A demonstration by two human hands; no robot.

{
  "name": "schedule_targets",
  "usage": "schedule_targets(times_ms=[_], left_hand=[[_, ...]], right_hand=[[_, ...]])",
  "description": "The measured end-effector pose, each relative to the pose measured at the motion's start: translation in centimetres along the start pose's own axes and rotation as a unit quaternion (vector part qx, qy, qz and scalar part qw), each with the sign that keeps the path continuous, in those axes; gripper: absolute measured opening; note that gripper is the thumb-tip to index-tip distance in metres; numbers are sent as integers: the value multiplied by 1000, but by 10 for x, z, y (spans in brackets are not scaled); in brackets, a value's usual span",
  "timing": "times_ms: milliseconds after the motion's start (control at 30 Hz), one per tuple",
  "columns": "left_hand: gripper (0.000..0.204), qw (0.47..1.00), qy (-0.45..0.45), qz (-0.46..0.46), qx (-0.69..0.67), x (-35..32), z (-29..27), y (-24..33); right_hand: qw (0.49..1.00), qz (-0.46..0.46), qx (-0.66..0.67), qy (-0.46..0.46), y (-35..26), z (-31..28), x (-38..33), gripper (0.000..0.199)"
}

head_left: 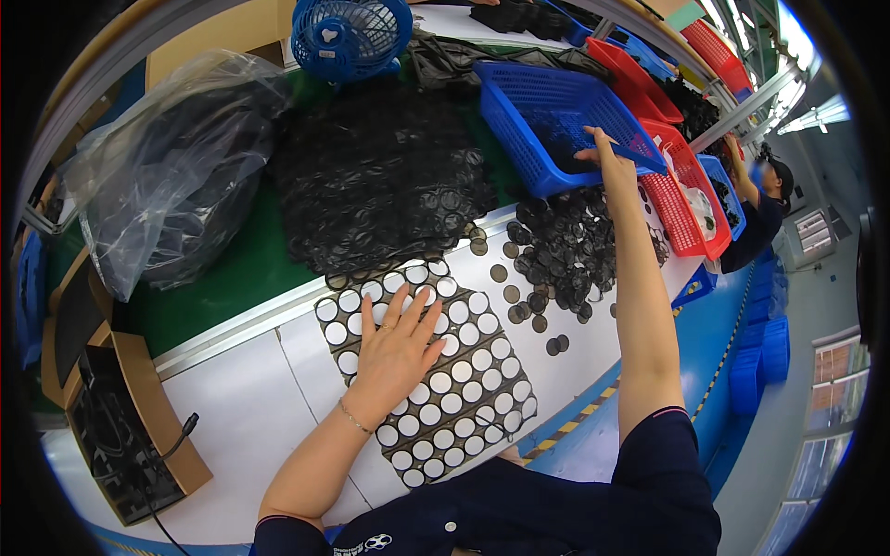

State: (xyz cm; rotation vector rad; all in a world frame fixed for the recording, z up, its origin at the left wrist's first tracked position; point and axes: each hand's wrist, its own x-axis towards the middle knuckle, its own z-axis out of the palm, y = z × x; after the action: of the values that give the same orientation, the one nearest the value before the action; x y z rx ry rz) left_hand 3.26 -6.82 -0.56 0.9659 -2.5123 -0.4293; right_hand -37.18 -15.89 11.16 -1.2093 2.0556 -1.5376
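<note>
My left hand (397,347) lies flat with fingers spread on a dark sheet (443,394) set with rows of round white discs. It presses near the sheet's upper left part and hides some discs. My right hand (607,159) reaches over the near right side of a blue perforated plastic basket (519,139). Its thumb and fingers look apart, and I see nothing between them. Below that basket a heap of loose dark round discs (565,246) spreads on the white table, with several strays toward the sheet.
A large pile of black disc sheets (380,176) lies behind the work sheet. A clear plastic bag (176,176) and a cardboard box (158,417) stand left. A blue fan (350,37) is at the back. Red basket (688,208) and a co-worker (765,199) are right.
</note>
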Motion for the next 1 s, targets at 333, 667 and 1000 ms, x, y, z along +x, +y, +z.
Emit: schedule_targets(times_ms=[333, 667, 1000], left_hand=[[50, 1000, 7, -1, -4, 0, 1, 1], [54, 999, 52, -5, 4, 7, 1, -1], [55, 997, 54, -18, 55, 13, 5, -4]], right_hand=[[985, -171, -15, 34, -20, 32, -79, 29], [989, -51, 42, -136, 3, 117, -223, 22], [964, -211, -151, -48, 23, 117, -221, 18]])
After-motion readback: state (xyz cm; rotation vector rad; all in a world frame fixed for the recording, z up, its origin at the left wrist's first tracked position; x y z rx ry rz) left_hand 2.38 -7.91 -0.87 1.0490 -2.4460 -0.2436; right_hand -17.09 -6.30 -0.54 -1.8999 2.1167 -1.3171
